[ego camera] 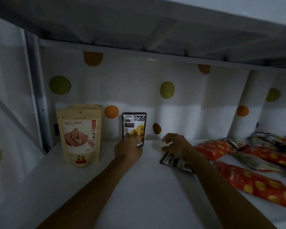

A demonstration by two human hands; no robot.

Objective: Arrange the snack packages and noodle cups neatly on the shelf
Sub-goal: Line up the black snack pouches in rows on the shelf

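Note:
A small black-and-white chestnut pouch stands upright against the back of the white shelf. My left hand holds its lower edge with thumb and fingers. To its left stand two beige hawthorn-stick pouches, one behind the other. My right hand hovers with fingers spread just right of the standing pouch, above a second black-and-white pouch lying flat under my wrist. Several red-and-yellow snack packs lie flat on the right.
A curtain with coloured dots backs the shelf. The upper shelf board hangs low overhead. More dark and red packets pile at the far right. A metal upright stands at the left.

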